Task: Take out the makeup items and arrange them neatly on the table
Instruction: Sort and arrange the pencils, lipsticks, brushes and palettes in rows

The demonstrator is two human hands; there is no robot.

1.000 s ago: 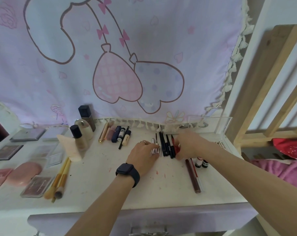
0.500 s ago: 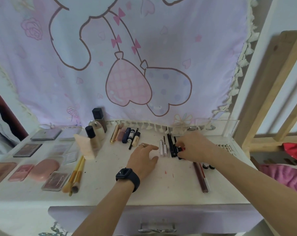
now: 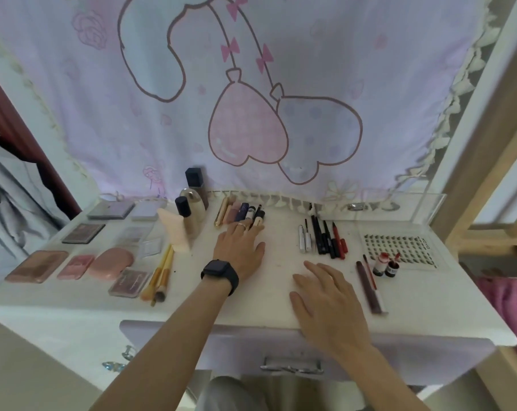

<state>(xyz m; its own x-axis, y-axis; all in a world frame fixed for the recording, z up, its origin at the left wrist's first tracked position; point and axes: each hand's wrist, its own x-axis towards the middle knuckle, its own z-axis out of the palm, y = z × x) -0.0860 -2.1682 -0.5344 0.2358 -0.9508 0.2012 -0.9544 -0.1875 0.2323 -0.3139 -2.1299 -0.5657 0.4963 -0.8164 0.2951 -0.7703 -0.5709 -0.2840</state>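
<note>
Final straightening judged in hand: tubes (image 3: 241,214) and pens (image 3: 323,239) lie in rows on the table (image 3: 279,269), left hand (image 3: 240,250) spread, straight fingers (image 3: 237,230) touching the tubes' near ends, right hand (image 3: 326,296) flat, empty, apart from the pens; next move calls for nudging the tubes level.

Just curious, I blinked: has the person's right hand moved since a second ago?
Yes. The right hand was on the row of pens; now it lies apart from them, pulled back toward the near edge of the table, fingers straight.
</note>
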